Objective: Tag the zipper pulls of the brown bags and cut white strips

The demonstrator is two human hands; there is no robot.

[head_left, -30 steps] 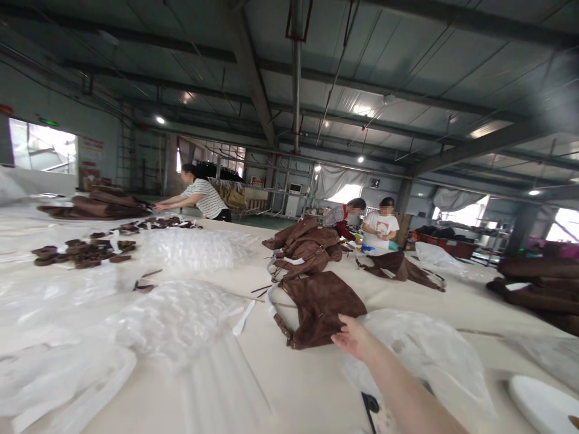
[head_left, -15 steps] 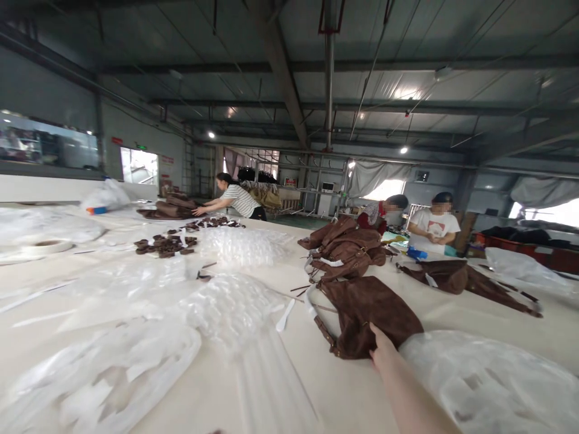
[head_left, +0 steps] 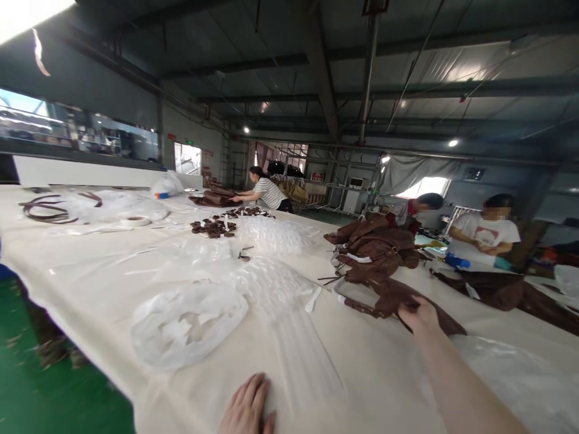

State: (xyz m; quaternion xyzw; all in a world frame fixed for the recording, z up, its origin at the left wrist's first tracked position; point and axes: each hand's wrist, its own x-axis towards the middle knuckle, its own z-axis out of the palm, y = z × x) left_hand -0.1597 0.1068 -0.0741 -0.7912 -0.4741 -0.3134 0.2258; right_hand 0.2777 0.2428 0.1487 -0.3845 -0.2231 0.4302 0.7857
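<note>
My right hand [head_left: 418,314] is closed on the near edge of a brown leather bag [head_left: 392,296] lying on the white table [head_left: 108,274]. The bag is bunched up under my fingers. My left hand [head_left: 248,407] rests flat and open on the table's near edge, on a sheet of clear air-cushion wrap [head_left: 289,313]. Behind the held bag lies a pile of more brown bags [head_left: 373,247].
A clear plastic bag [head_left: 187,322] lies to the left, another [head_left: 511,374] under my right arm. Small brown leather pieces [head_left: 213,228], tape roll [head_left: 134,221] and straps [head_left: 49,208] sit further back. Three other people [head_left: 266,191] work at the far side. Green floor [head_left: 40,386] lies left.
The view has swung left. My right hand has closed on the bag and pulled it into a bunch. My left hand has come into view on the table edge.
</note>
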